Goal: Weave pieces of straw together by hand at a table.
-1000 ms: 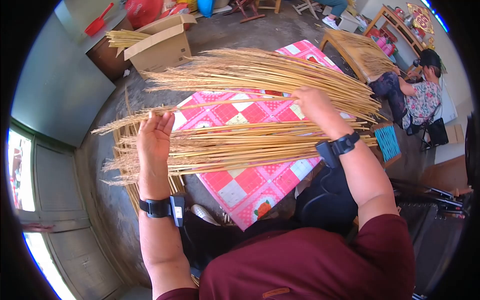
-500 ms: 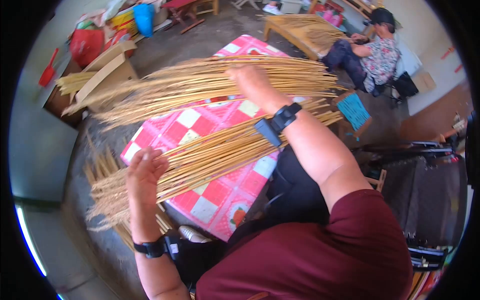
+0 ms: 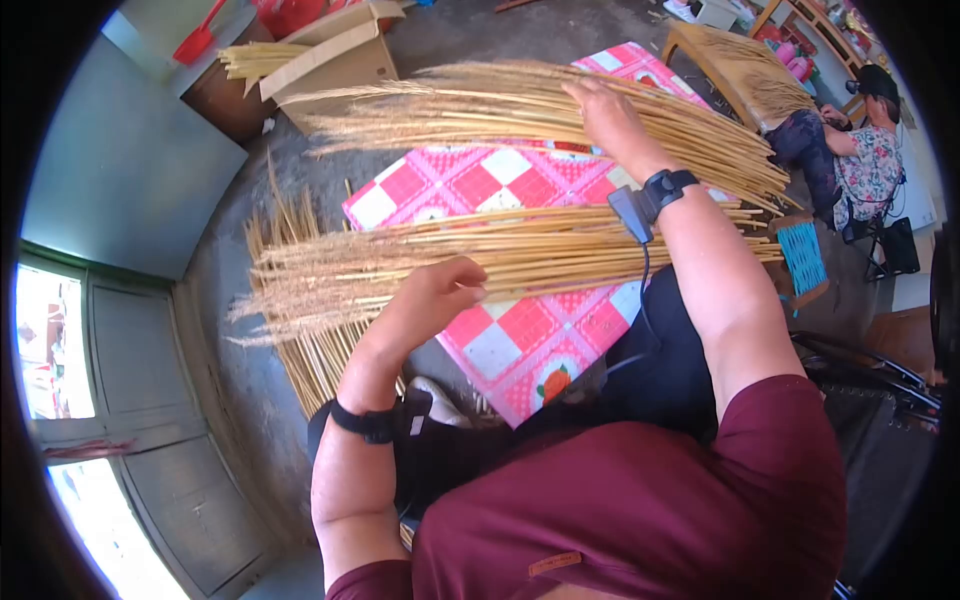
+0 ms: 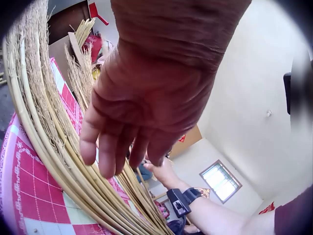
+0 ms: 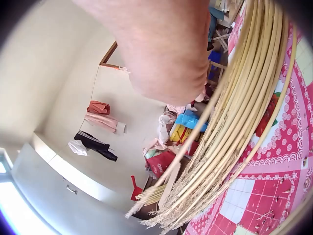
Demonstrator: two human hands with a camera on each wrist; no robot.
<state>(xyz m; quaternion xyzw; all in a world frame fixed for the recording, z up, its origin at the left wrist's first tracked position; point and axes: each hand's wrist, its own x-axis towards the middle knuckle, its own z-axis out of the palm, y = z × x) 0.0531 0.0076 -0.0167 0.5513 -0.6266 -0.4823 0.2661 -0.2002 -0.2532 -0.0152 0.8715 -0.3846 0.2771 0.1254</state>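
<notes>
My left hand [image 3: 435, 295] hovers with relaxed, parted fingers over the near bundle of plumed reed stalks [image 3: 540, 245], nothing between fingers and thumb. In the left wrist view its fingers [image 4: 115, 152] hang loosely beside the stalks. Farther back, my right hand [image 3: 610, 120] lies over the middle of the far reed bundle [image 3: 700, 145], its fingers stretched along the top. One reed stalk [image 5: 195, 129] stands slightly apart from that bundle in the right wrist view, where the hand's fingers are hidden. Feathery plumes of both bundles point left, bare stems right.
Both bundles lie on a pink checked tablecloth [image 3: 490, 345]. More reeds [image 3: 315, 355] lie below the table at left. A cardboard box [image 3: 345, 65] with stalks stands back left. A person [image 3: 865, 165] sits back right by a wooden table [image 3: 735, 70]. A blue woven stool [image 3: 803, 255] is right.
My right hand has carried a single reed stalk from between the bundles back onto the far bundle. My left hand has left that stalk's plume and moved right over the near bundle.
</notes>
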